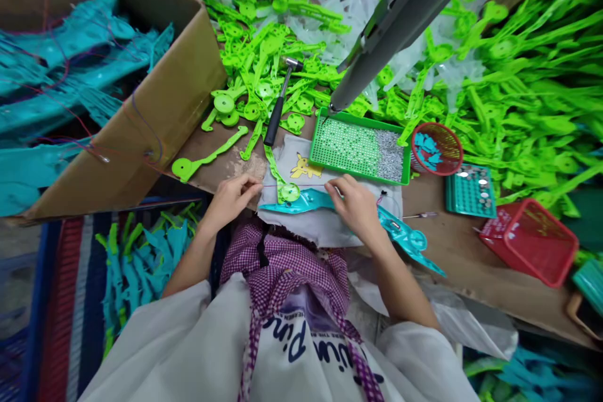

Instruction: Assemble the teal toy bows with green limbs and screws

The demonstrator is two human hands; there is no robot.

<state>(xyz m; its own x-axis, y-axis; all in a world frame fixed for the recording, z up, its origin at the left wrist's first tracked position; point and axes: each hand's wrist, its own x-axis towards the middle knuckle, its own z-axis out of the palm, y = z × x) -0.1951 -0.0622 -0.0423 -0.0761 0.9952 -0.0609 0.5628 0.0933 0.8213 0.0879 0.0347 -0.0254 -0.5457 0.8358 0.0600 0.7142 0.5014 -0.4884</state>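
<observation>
My left hand (238, 195) is closed in a pinch at the left edge of a grey cloth, and a thin wire seems to run from its fingertips toward the right. My right hand (351, 201) is also closed, thumb and fingers together over a long blue plastic part (308, 201); what it pinches is hidden. The blue part lies across the cloth (330, 235), its far end passing under my right wrist. A lime-green plastic arm (288, 192) with a round disc rests against its left end. Short wires with a small dark connector (383, 193) show beside my right wrist.
A green tray (348, 144) of small metal pieces stands behind my hands, under a grey tool body (377, 31). A hammer (280, 103) lies on green parts. Red baskets (541, 242), a teal tray (471, 191) and a screwdriver (421, 215) are right; a cardboard box (155, 100) is left.
</observation>
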